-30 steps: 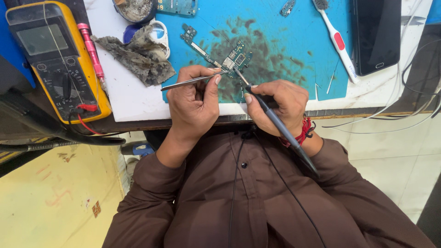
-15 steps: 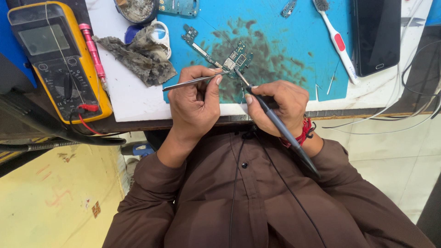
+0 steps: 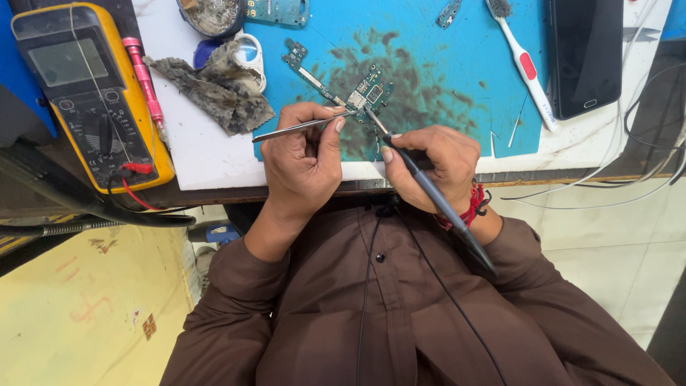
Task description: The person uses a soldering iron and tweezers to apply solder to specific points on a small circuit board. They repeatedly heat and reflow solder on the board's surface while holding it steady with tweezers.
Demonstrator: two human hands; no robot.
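now | circuit board (image 3: 361, 95): small, green, chips exposed; tweezers (image 3: 304, 126) touching

A table (image 3: 429, 180) carries a white board (image 3: 193, 154) with a stained blue work mat (image 3: 443, 78) on top; a yellow multimeter (image 3: 89, 89) lies at the left end beside a pink pen (image 3: 145, 78). On the mat lie a small green circuit board (image 3: 368, 93), a narrow circuit strip (image 3: 307, 66) and a white toothbrush (image 3: 525, 64). A dirty grey rag (image 3: 214, 89) lies on the board's left part, and a black phone (image 3: 586, 53) lies just right of the mat.
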